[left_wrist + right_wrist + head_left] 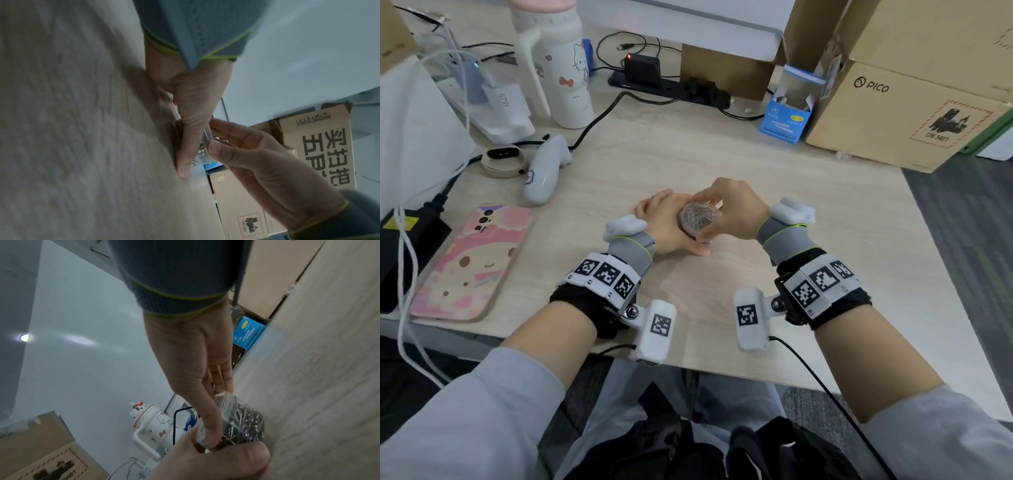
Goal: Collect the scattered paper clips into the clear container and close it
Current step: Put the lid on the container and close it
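Observation:
A small round clear container [697, 222] packed with silver paper clips [243, 424] stands on the wooden desk [774, 178] in the middle. My left hand [669, 228] wraps it from the left, thumb [185, 146] along its near side on the desk. My right hand [711, 216] comes in from the right. Its thumb [208, 423] and fingertips pinch the container's clear top rim [225, 400]. The left wrist view shows only a sliver of the container [202, 150] between the two hands. The hands hide the desk right around the container.
A pink phone [472, 263] lies at the left front. A white controller [544, 168] and a white cartoon-cat bottle [558, 65] stand further back on the left. At the back are a power strip [671, 89], a small blue box [789, 113] and a cardboard box [900, 113].

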A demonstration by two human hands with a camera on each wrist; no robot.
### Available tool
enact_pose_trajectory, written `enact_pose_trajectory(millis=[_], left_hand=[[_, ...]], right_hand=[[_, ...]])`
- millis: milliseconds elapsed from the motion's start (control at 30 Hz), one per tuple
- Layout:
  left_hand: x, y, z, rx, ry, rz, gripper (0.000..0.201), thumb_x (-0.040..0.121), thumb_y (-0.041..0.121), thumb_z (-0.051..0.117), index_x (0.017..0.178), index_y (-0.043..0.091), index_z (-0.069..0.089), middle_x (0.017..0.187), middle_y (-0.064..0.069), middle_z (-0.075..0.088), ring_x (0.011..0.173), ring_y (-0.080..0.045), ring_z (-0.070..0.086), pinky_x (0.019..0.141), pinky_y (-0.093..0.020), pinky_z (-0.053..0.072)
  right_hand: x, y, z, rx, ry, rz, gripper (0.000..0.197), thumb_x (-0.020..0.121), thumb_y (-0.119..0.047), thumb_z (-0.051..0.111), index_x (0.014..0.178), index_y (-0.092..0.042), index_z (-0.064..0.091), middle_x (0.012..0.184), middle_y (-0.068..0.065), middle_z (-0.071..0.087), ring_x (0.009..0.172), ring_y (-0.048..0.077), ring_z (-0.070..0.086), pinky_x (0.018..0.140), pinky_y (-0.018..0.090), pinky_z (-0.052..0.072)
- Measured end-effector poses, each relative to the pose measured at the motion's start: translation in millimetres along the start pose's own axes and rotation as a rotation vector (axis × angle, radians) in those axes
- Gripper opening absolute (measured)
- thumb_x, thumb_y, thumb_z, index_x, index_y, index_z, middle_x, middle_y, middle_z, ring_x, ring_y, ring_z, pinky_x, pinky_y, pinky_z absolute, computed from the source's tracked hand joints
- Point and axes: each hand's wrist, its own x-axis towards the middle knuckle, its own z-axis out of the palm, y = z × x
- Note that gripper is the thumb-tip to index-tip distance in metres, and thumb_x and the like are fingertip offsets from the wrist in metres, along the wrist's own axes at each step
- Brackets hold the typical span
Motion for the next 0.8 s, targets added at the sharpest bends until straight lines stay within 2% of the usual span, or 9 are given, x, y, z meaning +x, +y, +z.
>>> enact_pose_trajectory(millis=[67,133,233,333,400,467,533,667,800], left_hand=[[2.8,-3.3,-0.3,-0.048,0.006,-0.011,0.089,0.031,0.059,0.073,0.116,0.042,0.051,0.124,0.015,0.048,0.140,-0.013,0.023,0.109,-0.037,0.014],[6.6,-8.6,-1.3,-0.138,0.010,-0.006,0.075,0.026,0.063,0.072,0.096,0.037,0.058,0.108,0.011,0.061,0.119,-0.015,0.049,0.102,-0.040,0.033],[10.0,-11.3,-1.5,-0.308,-0.020,0.009,0.060,0.032,0.048,0.082,0.086,0.031,0.062,0.086,0.007,0.068,0.089,-0.018,0.063,0.085,-0.041,0.052],[9.3,-6.4,-2.6,-0.412,-0.050,0.073,0.054,0.042,0.026,0.084,0.091,0.023,0.062,0.083,0.007,0.065,0.074,-0.003,0.060,0.074,-0.018,0.048],[8.4,-3.1,-5.4,-0.465,-0.059,0.107,0.049,0.048,0.018,0.085,0.092,0.019,0.064,0.083,0.004,0.065,0.067,0.003,0.057,0.069,-0.010,0.046],[8.1,0.4,-9.3,-0.514,-0.089,0.119,0.043,0.054,0.008,0.084,0.094,0.011,0.066,0.083,-0.001,0.066,0.071,-0.002,0.059,0.071,-0.014,0.047],[7.8,3.9,-13.1,-0.542,-0.128,0.124,0.039,0.054,0.007,0.081,0.091,0.010,0.067,0.081,-0.003,0.067,0.072,-0.007,0.060,0.070,-0.017,0.049],[10.8,12.2,-15.5,-0.565,-0.195,0.128,0.031,0.054,0.007,0.075,0.082,0.016,0.067,0.066,0.003,0.065,0.057,-0.003,0.058,0.051,-0.016,0.048],[12.2,19.0,-15.1,-0.595,-0.185,0.133,0.028,0.062,-0.003,0.077,0.081,0.016,0.070,0.060,0.007,0.066,0.056,-0.004,0.057,0.051,-0.017,0.048]], right_hand=[[-1.5,1.5,-0.5,0.018,-0.019,-0.023,0.062,0.062,-0.017,0.084,0.121,-0.015,0.064,0.100,-0.002,0.048,0.107,0.021,0.054,0.091,0.038,0.047],[-2.9,5.1,-0.2,0.056,-0.032,-0.048,0.063,0.062,-0.013,0.084,0.121,-0.013,0.064,0.105,0.005,0.051,0.108,0.023,0.054,0.093,0.040,0.046],[-5.6,9.8,-2.3,0.140,-0.050,-0.070,0.062,0.062,-0.005,0.082,0.121,-0.011,0.063,0.115,0.013,0.052,0.104,0.020,0.053,0.093,0.042,0.048],[-9.4,15.4,-7.9,0.214,-0.061,-0.092,0.061,0.065,0.001,0.079,0.122,-0.010,0.061,0.110,0.004,0.049,0.102,0.015,0.053,0.093,0.039,0.050],[-11.9,19.2,-12.6,0.258,-0.067,-0.111,0.061,0.068,0.003,0.076,0.125,-0.010,0.059,0.113,0.000,0.048,0.102,0.013,0.053,0.090,0.029,0.052],[-14.2,22.8,-19.3,0.306,-0.073,-0.129,0.062,0.070,0.003,0.076,0.127,-0.011,0.058,0.115,-0.002,0.049,0.098,0.009,0.054,0.085,0.019,0.051],[-16.2,25.8,-25.3,0.342,-0.081,-0.140,0.061,0.070,0.002,0.077,0.127,-0.011,0.058,0.115,-0.002,0.050,0.094,0.005,0.054,0.084,0.016,0.051],[-19.0,31.6,-30.3,0.398,-0.070,-0.118,0.058,0.071,-0.002,0.078,0.125,-0.011,0.060,0.112,-0.001,0.052,0.092,0.006,0.055,0.088,0.022,0.052],[-17.3,34.6,-23.1,0.434,0.072,0.016,0.040,0.070,-0.023,0.081,0.106,-0.009,0.069,0.092,-0.006,0.058,0.085,0.013,0.054,0.087,0.034,0.049]])
